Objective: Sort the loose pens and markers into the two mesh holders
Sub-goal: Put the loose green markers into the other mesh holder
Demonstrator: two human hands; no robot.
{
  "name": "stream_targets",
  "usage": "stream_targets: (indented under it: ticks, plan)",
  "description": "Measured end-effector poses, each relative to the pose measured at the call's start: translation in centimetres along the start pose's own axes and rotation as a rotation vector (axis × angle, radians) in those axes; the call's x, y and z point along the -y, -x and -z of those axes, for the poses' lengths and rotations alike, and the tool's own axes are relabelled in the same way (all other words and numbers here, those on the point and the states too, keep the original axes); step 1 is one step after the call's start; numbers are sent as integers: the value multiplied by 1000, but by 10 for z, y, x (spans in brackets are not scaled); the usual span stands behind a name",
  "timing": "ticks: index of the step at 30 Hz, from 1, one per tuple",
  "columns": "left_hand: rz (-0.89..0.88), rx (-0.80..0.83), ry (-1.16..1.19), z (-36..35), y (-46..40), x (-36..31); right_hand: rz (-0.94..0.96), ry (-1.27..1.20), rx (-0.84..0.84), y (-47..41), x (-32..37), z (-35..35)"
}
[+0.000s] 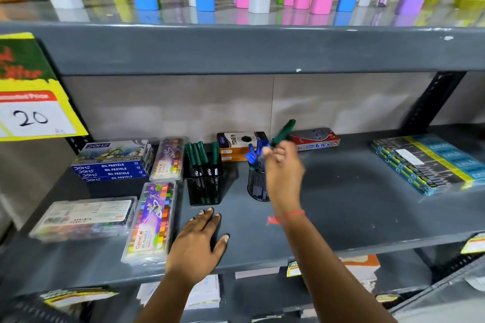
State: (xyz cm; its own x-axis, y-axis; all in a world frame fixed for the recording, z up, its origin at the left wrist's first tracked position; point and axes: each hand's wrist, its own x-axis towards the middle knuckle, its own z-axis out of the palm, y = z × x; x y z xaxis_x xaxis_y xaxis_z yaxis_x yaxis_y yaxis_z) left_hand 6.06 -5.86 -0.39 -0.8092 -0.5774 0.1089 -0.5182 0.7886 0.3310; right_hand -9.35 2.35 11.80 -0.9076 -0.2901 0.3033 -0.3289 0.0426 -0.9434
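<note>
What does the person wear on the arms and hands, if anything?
Both forearms are bare, with no sleeves in view. The right hand has a thin red thread tied round its wrist. The left hand shows no ring, watch or glove, and its fingernails look short and unpainted.

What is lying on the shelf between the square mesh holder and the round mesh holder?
Nothing. In the head view, the shelf is bare between the square mesh holder and the round mesh holder.

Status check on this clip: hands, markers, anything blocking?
Right hand holds green marker above round holder of blue pens. Left hand flat on shelf, empty. Square holder holds green markers; path clear.
</note>
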Motion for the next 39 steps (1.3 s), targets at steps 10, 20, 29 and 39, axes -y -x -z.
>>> stream_targets:
  ticks: [10,20,29,39]
  plan:
    - [-39,-24,0,-1,-1,-1,36,569,500,-9,4,-87]
    - [-50,-32,-9,-3,0,2,222,692,215,-34,-15,-52]
    - [-45,-23,-19,-3,0,1,107,938,556,-77,-44,-30]
    - [-46,-36,-24,-3,0,2,143,781,354,-89,-53,-35]
